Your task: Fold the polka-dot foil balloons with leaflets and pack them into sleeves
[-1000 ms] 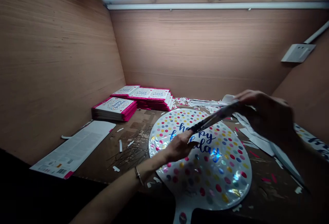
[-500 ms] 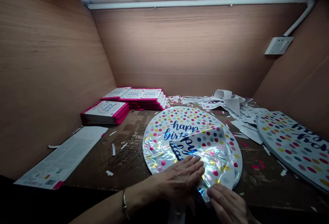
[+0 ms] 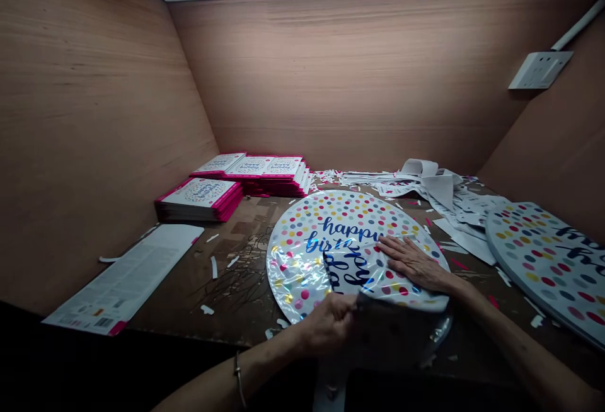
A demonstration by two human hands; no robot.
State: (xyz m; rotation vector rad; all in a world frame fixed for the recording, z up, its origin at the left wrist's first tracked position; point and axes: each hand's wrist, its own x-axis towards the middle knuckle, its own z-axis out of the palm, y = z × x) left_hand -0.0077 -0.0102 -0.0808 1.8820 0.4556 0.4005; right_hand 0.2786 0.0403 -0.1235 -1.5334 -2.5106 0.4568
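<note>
A flat round foil balloon [image 3: 293,229], white with coloured dots and blue "happy birthday" lettering, lies in front of me. On top is a folded foil balloon [image 3: 401,292] with the same print, its near edge lifted. My left hand [image 3: 331,320] is closed in a fist on that near edge, pulling the foil taut. My right hand [image 3: 411,264] lies flat on the folded layer, fingers spread and pointing left. Under the folded layer, part of the lower balloon's lettering is covered.
Stacks of printed birthday packets [image 3: 198,194] stand at the back left. A long printed card sleeve [image 3: 137,273] lies at the left edge. More dotted balloons [image 3: 539,261] are stacked on the right. Paper strips [image 3: 454,198] pile up behind them, with scraps strewn over the brown table [image 3: 179,305].
My right hand has moved from the near edge up onto the folded balloon. My left hand has gone from lying flat to gripping the near edge, and the fold has opened wider.
</note>
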